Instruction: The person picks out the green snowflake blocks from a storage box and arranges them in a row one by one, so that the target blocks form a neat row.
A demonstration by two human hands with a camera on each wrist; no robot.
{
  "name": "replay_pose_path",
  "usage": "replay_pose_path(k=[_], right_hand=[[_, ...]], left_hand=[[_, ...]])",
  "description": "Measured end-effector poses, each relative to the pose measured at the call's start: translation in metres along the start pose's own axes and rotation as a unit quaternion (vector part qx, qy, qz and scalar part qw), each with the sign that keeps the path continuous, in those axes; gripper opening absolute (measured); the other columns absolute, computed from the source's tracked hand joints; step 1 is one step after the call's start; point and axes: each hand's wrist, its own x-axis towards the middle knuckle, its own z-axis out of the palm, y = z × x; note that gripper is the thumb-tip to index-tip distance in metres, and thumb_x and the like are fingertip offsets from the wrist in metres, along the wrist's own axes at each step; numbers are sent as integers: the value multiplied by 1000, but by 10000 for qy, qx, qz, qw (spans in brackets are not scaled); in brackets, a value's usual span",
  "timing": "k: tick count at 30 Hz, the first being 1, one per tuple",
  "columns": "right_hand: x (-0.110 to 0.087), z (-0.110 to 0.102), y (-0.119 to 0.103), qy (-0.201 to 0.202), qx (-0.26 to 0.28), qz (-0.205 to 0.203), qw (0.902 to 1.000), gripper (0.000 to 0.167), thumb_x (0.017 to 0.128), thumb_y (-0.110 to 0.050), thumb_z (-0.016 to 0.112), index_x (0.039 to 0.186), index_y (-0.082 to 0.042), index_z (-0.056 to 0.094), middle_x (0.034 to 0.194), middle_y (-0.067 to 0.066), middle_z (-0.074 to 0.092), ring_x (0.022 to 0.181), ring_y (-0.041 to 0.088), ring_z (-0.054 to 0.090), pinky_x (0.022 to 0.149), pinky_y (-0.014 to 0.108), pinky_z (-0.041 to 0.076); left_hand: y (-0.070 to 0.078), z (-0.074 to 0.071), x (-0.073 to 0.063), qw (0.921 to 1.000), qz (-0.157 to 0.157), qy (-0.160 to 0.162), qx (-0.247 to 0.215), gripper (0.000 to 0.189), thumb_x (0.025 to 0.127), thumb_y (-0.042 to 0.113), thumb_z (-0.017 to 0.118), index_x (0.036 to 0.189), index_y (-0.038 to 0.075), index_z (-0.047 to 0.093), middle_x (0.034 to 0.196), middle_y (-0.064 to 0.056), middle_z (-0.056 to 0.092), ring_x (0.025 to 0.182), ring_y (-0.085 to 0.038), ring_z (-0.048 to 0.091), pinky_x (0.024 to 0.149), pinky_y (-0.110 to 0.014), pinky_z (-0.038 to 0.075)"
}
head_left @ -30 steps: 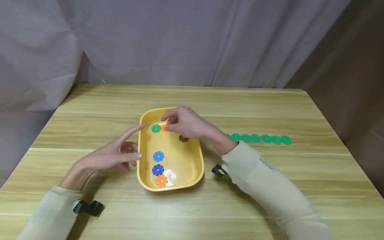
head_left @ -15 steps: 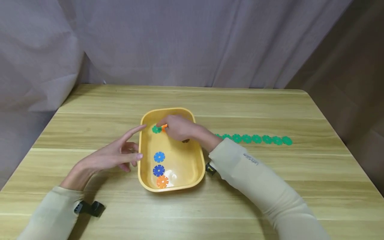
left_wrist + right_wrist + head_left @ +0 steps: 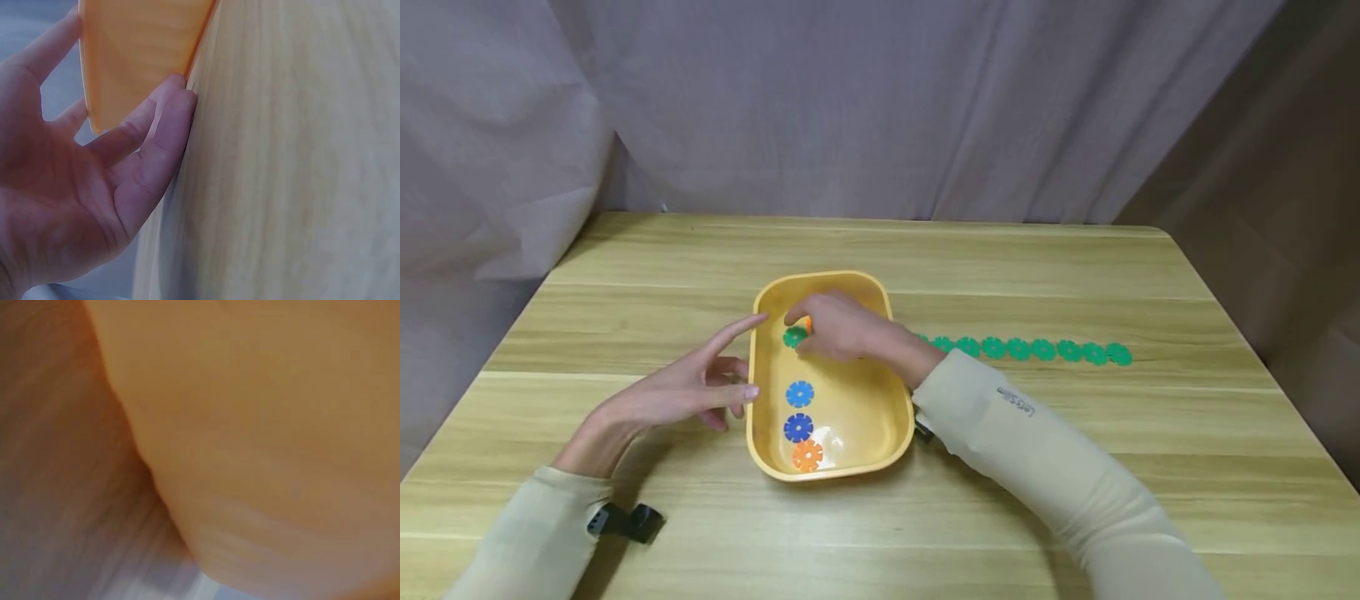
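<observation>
In the head view, a yellow plastic tub (image 3: 850, 408) stands on the table. My right hand (image 3: 842, 327) reaches into its far part, thumb and index finger at the edges of a green snowflake disc (image 3: 793, 337). An orange piece (image 3: 808, 323) shows partly under that hand. My left hand (image 3: 688, 387) rests against the tub's left side, index finger and thumb spread at the rim. The left wrist view has the left hand (image 3: 81, 181) touching the tub's wall (image 3: 137, 56). The right wrist view is blurred and filled by the tub's outer wall (image 3: 262, 437); the right fingers are hidden there.
Near the tub's left wall lie a light blue disc (image 3: 800, 394), a dark blue disc (image 3: 798, 427) and an orange disc (image 3: 807, 456). A row of several green discs (image 3: 1018, 348) extends across the wooden table (image 3: 1037, 267) to the right. Grey curtains (image 3: 820, 108) hang behind.
My right hand has moved down and left into the tub, now around the green disc, which has slid slightly toward me. The brown disc is now covered. My left hand stays put.
</observation>
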Motion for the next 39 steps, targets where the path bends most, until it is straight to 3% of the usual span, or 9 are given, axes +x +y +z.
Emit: replay_pose_path(k=[6, 12, 20, 25, 30, 33, 37, 39], right_hand=[[5, 6, 3, 194, -146, -63, 9997, 39, 102, -25, 72, 138, -9, 69, 132, 6, 73, 111, 22, 65, 102, 36, 52], [7, 8, 5, 273, -204, -94, 9994, 35, 101, -24, 73, 134, -11, 71, 130, 4, 73, 110, 21, 65, 102, 36, 52], [6, 11, -4, 272, -265, -421, 9984, 22, 100, -15, 73, 120, -12, 64, 91, 1, 61, 82, 18, 54, 77, 27, 44], [2, 11, -13, 181, -140, -601, 9979, 22, 102, -14, 71, 123, -14, 64, 91, 1, 66, 82, 17, 60, 75, 27, 48], [-14, -5, -14, 405, 494, -688, 9956, 23, 101, -12, 70, 124, -14, 69, 94, 2, 74, 85, 13, 68, 75, 24, 53], [-31, -19, -9, 740, 1291, -715, 9863, 26, 99, -10, 71, 125, -13, 70, 93, 7, 76, 78, 22, 72, 69, 25, 55], [-60, -35, 9, 1164, 2546, -657, 9578, 27, 97, -8, 72, 123, -12, 71, 89, 15, 73, 66, 33, 67, 55, 28, 51], [-75, -41, 22, 1356, 2958, -592, 9437, 26, 97, -6, 72, 122, -12, 72, 86, 15, 71, 62, 30, 63, 54, 29, 50]], left_hand=[[-3, 0, 0, 10000, 70, -16, -31, 97, 100, 24, 74, 169, 42, 9, 133, -26, 60, 88, -27, 68, 74, -47, 64], [-3, -1, 1, 9999, 125, -36, -59, 97, 100, 23, 75, 169, 41, 9, 131, -25, 61, 88, -26, 68, 73, -47, 64], [-4, -5, -3, 9999, 130, -31, -26, 96, 101, 23, 73, 169, 41, 8, 131, -26, 61, 89, -26, 67, 74, -47, 64], [-7, -9, -8, 9999, 107, 0, -33, 97, 101, 22, 73, 169, 41, 6, 133, -28, 60, 90, -26, 67, 74, -47, 64], [-8, -12, -11, 9999, 134, 11, -32, 96, 102, 21, 71, 169, 41, 6, 132, -27, 60, 89, -25, 67, 73, -47, 64], [-9, -13, -12, 9998, 191, 0, -32, 95, 103, 20, 71, 169, 41, 6, 127, -24, 61, 89, -24, 67, 72, -47, 64], [-10, -14, -15, 9997, 223, 21, -21, 95, 103, 19, 70, 169, 40, 5, 121, -22, 63, 89, -23, 67, 72, -47, 63], [-11, -14, -16, 9997, 233, 18, -11, 96, 103, 19, 70, 169, 40, 5, 119, -21, 63, 89, -23, 67, 72, -47, 63]])
